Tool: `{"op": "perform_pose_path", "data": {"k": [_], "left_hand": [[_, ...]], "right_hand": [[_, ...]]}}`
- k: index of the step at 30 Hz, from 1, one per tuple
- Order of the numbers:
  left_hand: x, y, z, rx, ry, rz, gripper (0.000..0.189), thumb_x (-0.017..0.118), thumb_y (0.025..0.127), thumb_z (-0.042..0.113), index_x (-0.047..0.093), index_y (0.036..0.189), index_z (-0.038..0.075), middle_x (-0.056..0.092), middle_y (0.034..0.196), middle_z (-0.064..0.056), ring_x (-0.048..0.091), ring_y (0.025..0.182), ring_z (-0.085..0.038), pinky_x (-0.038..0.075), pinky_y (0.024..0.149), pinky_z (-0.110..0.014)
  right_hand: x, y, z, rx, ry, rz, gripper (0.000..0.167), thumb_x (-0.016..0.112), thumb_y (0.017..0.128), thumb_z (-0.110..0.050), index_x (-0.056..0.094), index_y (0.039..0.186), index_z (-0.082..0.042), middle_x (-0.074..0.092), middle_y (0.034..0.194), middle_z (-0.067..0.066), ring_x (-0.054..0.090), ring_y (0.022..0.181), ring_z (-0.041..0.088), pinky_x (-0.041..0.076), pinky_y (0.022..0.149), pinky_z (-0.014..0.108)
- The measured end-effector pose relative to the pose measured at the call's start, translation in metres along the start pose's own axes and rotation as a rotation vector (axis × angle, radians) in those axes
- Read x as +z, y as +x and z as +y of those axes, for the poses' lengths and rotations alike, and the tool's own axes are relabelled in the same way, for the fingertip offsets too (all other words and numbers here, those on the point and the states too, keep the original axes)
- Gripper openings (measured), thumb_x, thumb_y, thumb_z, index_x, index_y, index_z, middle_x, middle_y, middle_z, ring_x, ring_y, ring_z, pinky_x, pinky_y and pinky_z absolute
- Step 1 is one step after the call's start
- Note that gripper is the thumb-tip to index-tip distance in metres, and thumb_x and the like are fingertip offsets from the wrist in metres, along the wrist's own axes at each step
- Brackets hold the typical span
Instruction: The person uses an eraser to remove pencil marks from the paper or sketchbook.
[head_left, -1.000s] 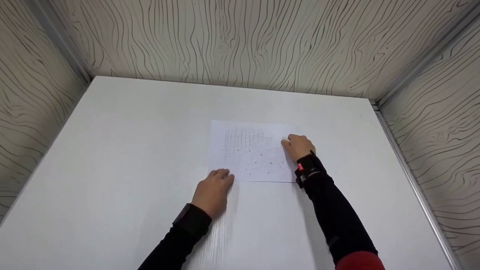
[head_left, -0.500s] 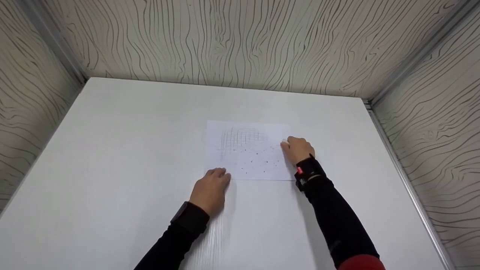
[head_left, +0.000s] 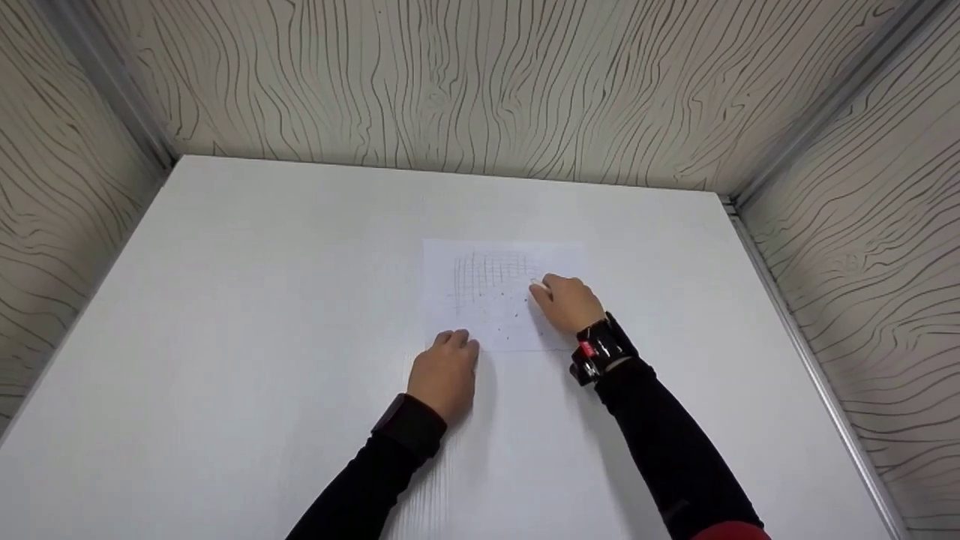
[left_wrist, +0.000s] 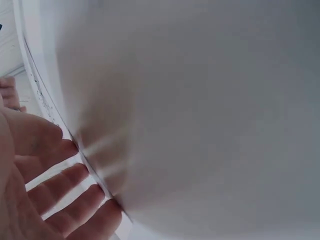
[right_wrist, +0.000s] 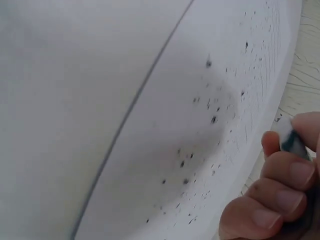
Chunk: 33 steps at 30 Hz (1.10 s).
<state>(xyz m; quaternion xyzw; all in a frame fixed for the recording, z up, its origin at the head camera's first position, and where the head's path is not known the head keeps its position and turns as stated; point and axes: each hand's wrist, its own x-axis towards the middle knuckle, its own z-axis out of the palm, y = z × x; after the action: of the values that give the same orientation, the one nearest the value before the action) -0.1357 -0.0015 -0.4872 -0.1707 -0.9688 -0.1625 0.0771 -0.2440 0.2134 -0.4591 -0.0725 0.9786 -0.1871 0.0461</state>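
A white sheet of paper [head_left: 441, 259] lies on the white table, with a pencil-drawn grid [head_left: 491, 268] on its upper part. Dark eraser crumbs [right_wrist: 214, 120] are scattered over its lower part. My right hand [head_left: 571, 304] pinches a small white eraser with a green part [right_wrist: 290, 137] between thumb and curled fingers, over the right half of the sheet. At the sheet's lower left corner, my left hand [head_left: 444, 375] rests with loosely bent fingers; in the left wrist view its fingertips [left_wrist: 107, 215] meet the paper's edge.
The white table [head_left: 285, 300] reaches back to a wood-grain patterned wall [head_left: 450, 82]. Similar panels stand at the left and right, with grey metal strips [head_left: 795, 142] at the corners.
My right hand has moved left across the sheet with the eraser, toward the grid's right end. The left hand stays at the lower left corner. Fewer crumbs are visible in the head view.
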Motion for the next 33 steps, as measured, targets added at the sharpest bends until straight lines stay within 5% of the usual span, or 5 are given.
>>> {"op": "perform_pose_path", "data": {"k": [5, 11, 19, 24, 33], "left_hand": [[-0.005, 0.005, 0.006, 0.034, -0.018, -0.022, 0.021, 0.068, 0.096, 0.010, 0.076, 0.115, 0.005, 0.068, 0.130, -0.015, 0.064, 0.122, -0.029, 0.061, 0.087, -0.041], [-0.011, 0.005, -0.008, 0.045, 0.001, 0.054, 0.016, 0.071, 0.093, 0.008, 0.079, 0.107, 0.005, 0.074, 0.118, -0.011, 0.070, 0.111, -0.027, 0.060, 0.087, -0.040], [-0.007, -0.005, -0.025, 0.072, -0.015, -0.002, 0.024, 0.064, 0.096, 0.009, 0.075, 0.118, 0.006, 0.071, 0.124, -0.014, 0.068, 0.115, -0.032, 0.059, 0.090, -0.045], [-0.008, -0.007, -0.027, 0.082, -0.008, -0.001, 0.029, 0.063, 0.094, 0.004, 0.074, 0.121, 0.006, 0.069, 0.128, -0.015, 0.066, 0.119, -0.033, 0.059, 0.091, -0.046], [-0.012, -0.008, -0.026, 0.055, 0.014, -0.042, 0.036, 0.062, 0.092, -0.006, 0.072, 0.124, 0.007, 0.067, 0.133, -0.014, 0.063, 0.124, -0.032, 0.060, 0.089, -0.046]], "right_hand": [[0.007, -0.002, -0.007, -0.025, 0.014, -0.069, 0.032, 0.051, 0.106, -0.028, 0.050, 0.079, -0.011, 0.041, 0.066, 0.000, 0.045, 0.062, 0.018, 0.036, 0.059, 0.031], [0.015, -0.005, -0.015, -0.039, -0.053, -0.087, 0.029, 0.054, 0.105, -0.028, 0.056, 0.083, -0.009, 0.045, 0.066, 0.000, 0.048, 0.061, 0.018, 0.037, 0.058, 0.030], [0.040, -0.008, -0.062, -0.159, -0.248, -0.092, 0.031, 0.056, 0.105, -0.032, 0.063, 0.087, -0.008, 0.063, 0.076, 0.010, 0.063, 0.070, 0.028, 0.054, 0.066, 0.044], [0.051, -0.005, -0.080, -0.197, -0.274, -0.090, 0.034, 0.056, 0.103, -0.034, 0.062, 0.081, -0.008, 0.066, 0.079, 0.013, 0.066, 0.073, 0.032, 0.055, 0.065, 0.046], [0.031, 0.012, -0.032, -0.051, -0.153, -0.033, 0.033, 0.056, 0.104, -0.031, 0.062, 0.083, -0.007, 0.061, 0.074, 0.011, 0.057, 0.068, 0.027, 0.051, 0.065, 0.043]]}}
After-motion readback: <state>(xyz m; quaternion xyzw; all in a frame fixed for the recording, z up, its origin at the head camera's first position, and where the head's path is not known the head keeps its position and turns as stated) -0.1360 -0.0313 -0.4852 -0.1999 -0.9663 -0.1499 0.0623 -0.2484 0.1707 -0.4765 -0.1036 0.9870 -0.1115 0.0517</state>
